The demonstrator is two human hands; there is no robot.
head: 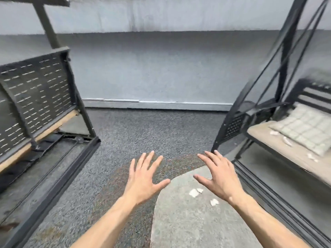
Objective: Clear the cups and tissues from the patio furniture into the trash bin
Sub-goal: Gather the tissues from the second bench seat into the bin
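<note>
A: Report hand status.

B: Left hand (145,176) is extended palm down above the speckled floor (125,133), fingers straight and spread, holding nothing. Right hand (217,176) is extended palm down above the far edge of the round stone table (179,221), fingers straight and spread, holding nothing.

A: Location of the tissues?

B: Two crumpled tissue scraps (196,192) lie on the table just beside the right hand's thumb; a third tissue scrap (214,202) lies next to the right wrist. More tissue pieces (287,141) lie on the swing bench seat (268,138) at right, in front of the quilted cushion (306,129).

A: Other furniture?

B: A second metal bench (35,97) stands at left, back panel perforated. The frame is blurred; no cup can be made out.
</note>
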